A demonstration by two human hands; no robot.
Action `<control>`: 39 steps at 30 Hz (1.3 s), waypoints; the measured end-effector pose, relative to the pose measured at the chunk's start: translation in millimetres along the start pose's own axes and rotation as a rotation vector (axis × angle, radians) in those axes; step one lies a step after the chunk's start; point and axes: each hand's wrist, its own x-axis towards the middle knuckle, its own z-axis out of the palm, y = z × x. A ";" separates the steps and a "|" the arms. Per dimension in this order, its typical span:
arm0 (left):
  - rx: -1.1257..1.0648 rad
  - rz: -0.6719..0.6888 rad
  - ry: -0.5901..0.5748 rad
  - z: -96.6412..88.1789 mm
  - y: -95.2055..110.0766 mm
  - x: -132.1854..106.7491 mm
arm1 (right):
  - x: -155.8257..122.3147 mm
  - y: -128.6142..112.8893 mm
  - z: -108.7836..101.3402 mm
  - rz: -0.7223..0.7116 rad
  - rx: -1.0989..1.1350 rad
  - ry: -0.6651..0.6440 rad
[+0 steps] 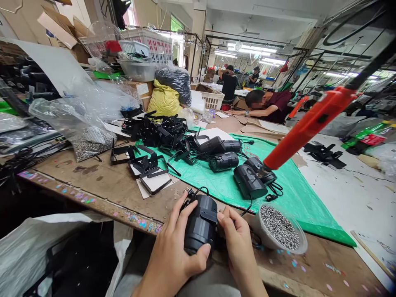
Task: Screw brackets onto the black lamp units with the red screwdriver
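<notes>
While both hands work at the bench edge, the left hand (pixel 173 255) grips a black cylindrical lamp housing (pixel 200 225) & the right hand (pixel 238 243) pinches its bracket. Risk: an elbow nudge could tip the bowl of screws (pixel 280 229) just beside, spilling them.

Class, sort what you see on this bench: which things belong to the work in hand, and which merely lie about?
In hand:
left hand
right hand
black cylindrical housing
bowl of screws
orange screwdriver
finished housings

Lying about:
yellow bag
white baskets
clear plastic bags
</notes>
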 end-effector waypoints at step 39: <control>0.067 0.043 0.211 22.2 -2.9 4.1 | 27.6 -29.4 -136.0 -0.171 -1.148 0.248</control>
